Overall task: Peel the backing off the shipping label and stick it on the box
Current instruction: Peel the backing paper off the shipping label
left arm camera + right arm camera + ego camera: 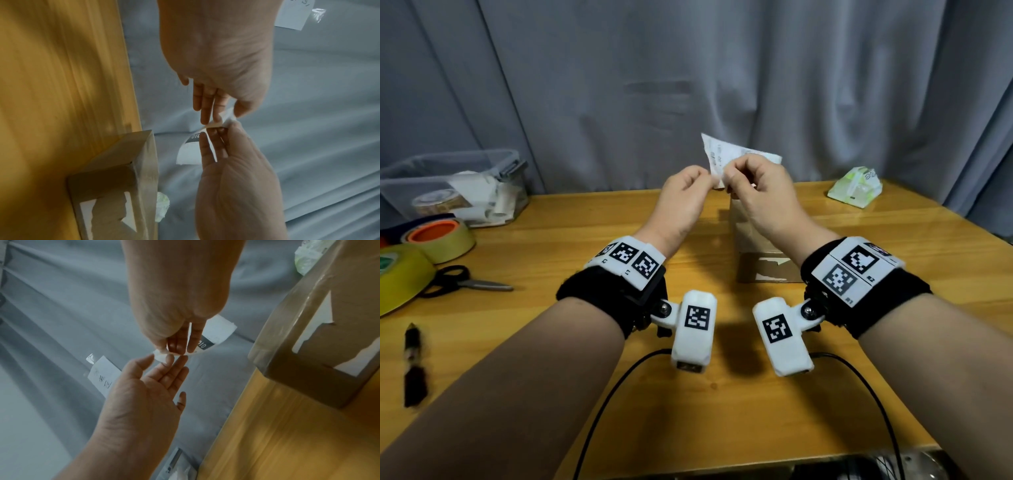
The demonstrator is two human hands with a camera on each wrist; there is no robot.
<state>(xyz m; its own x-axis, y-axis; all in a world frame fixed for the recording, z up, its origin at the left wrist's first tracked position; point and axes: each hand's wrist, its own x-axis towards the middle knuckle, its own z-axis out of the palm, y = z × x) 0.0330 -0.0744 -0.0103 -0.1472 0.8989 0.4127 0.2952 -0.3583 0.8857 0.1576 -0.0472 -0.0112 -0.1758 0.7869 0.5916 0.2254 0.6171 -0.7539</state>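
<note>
A white shipping label with printed text is held up in the air above the far side of the wooden table. My left hand pinches its lower corner between thumb and fingertips. My right hand pinches the same corner from the other side. In the right wrist view the label curls behind my right fingers, its dark printed band showing. In the left wrist view the corner looks split into two layers. The brown cardboard box stands on the table below my right hand, with torn white paper on its near face.
A clear plastic bin sits at the back left, with tape rolls, scissors and a pen along the left side. A green and white pack lies at the back right. A grey curtain hangs behind the table.
</note>
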